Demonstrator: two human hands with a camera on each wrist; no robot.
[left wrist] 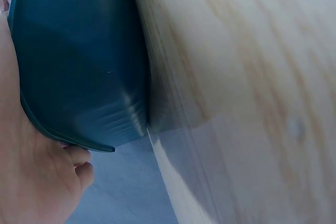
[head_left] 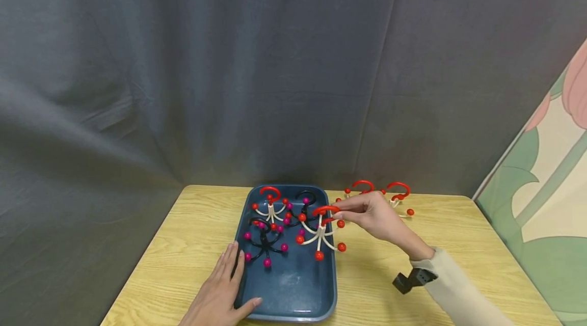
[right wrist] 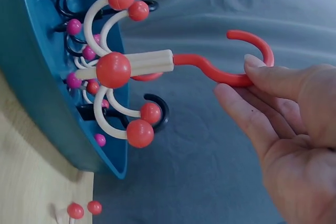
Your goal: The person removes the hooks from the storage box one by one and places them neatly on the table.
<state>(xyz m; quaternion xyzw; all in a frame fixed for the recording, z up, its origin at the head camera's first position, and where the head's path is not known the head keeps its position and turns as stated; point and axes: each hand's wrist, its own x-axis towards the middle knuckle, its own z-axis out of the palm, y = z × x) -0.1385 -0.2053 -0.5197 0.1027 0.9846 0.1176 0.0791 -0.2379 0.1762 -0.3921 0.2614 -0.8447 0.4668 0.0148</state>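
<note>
My right hand pinches the red hook of a white rotating-style hook hanger with curved arms and red ball tips. In the right wrist view, thumb and fingers hold the hook's bend while the hanger's white stem points toward the tray. It hangs over the right part of a dark blue tray. Inside lie another white-and-red hanger and two black hangers with pink balls, one at front, one behind, partly hidden. My left hand rests against the tray's left rim, fingers extended.
Two more white-and-red hangers, one at left and one at right, stand on the wooden table beyond my right hand, partly hidden by it. A grey curtain hangs behind; a floral panel stands right.
</note>
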